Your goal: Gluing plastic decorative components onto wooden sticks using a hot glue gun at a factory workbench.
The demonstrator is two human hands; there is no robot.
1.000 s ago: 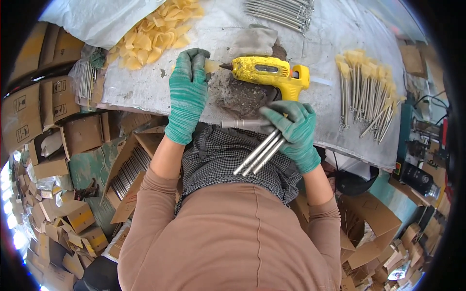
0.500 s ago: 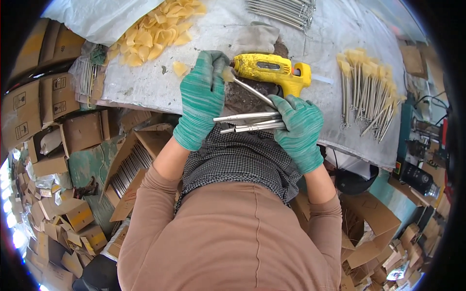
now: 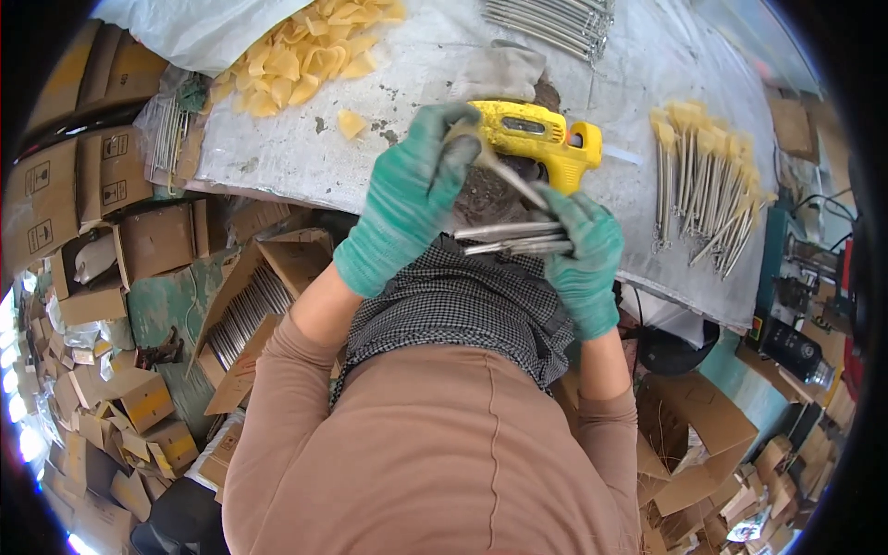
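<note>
My left hand (image 3: 416, 180), in a green and grey knit glove, is closed by the nozzle end of a yellow glue gun (image 3: 523, 128). Its fingers pinch a pale yellow curved piece (image 3: 472, 139) at the end of a slanting metal rod (image 3: 513, 178); motion blurs this spot. My right hand (image 3: 587, 254), gloved alike, grips the lower end of that rod. Several more metal rods (image 3: 513, 236) lie across its fingers and point left. One loose yellow curved piece (image 3: 351, 124) rests on the table to the left of the gun.
A heap of yellow curved pieces (image 3: 296, 60) covers the table's far left. Bare metal rods (image 3: 546, 26) lie at the far edge, and rods with yellow ends (image 3: 698, 176) at the right. Beside the gun is a grey cloth (image 3: 495, 74). Cardboard boxes (image 3: 245, 319) stand below the table.
Both hands have shifted slightly right, with the left turning about the yellow piece and moving over the gun's nozzle. The bundled rods moved right with my right hand.
</note>
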